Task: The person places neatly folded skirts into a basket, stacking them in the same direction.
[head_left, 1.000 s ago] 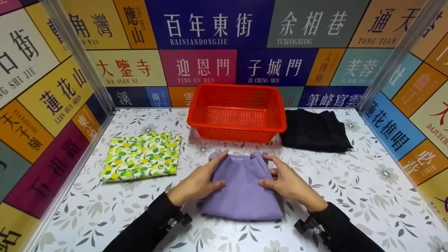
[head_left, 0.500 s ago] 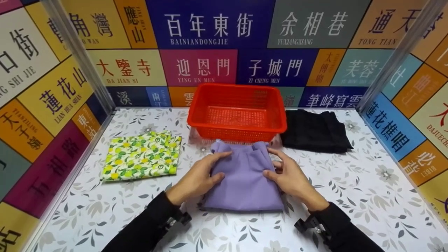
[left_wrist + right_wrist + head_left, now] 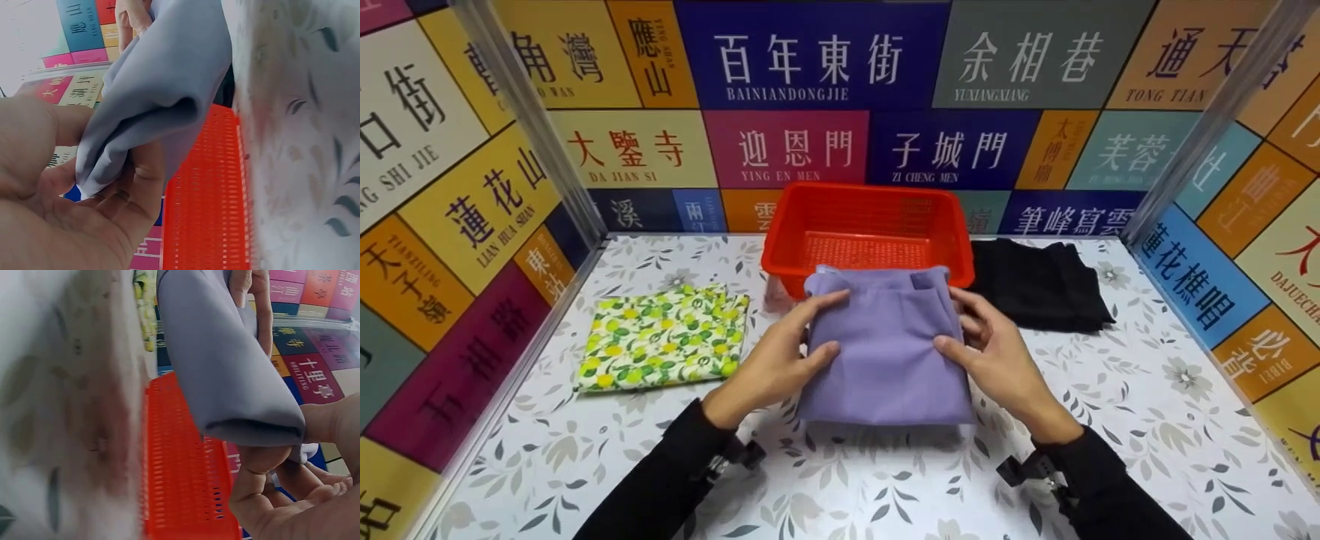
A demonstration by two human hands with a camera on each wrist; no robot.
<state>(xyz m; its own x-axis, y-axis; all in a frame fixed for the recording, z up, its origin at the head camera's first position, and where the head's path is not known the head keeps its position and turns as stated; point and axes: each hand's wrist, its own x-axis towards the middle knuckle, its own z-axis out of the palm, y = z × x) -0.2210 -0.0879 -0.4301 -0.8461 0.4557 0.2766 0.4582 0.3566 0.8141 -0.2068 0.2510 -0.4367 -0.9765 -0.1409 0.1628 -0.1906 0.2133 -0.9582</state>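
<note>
Pinching folded purple cloth (image 3: pixel 886 352), L hand (image 3: pixel 781 356) & R hand (image 3: pixel 1003 360) had fingers curled round opp. edges; it looked light, soft, prob. floppy, best held w/ both sides supported.

On the floral worktop (image 3: pixel 1155 420) we see a fruit-patterned cloth (image 3: pixel 664 337) and a black cloth (image 3: pixel 1039 286), with coloured lettered panels (image 3: pixel 817 60) behind.

Bright and even in the head view, with soft shadow on the bench (image 3: pixel 840 491) under the purple cloth (image 3: pixel 885 360) and pale sheen along the corner posts (image 3: pixel 1204 124); stretched toward the edges. Paler in both wrist views, nearly white at the left one's upper left, with the bench blurred.
</note>
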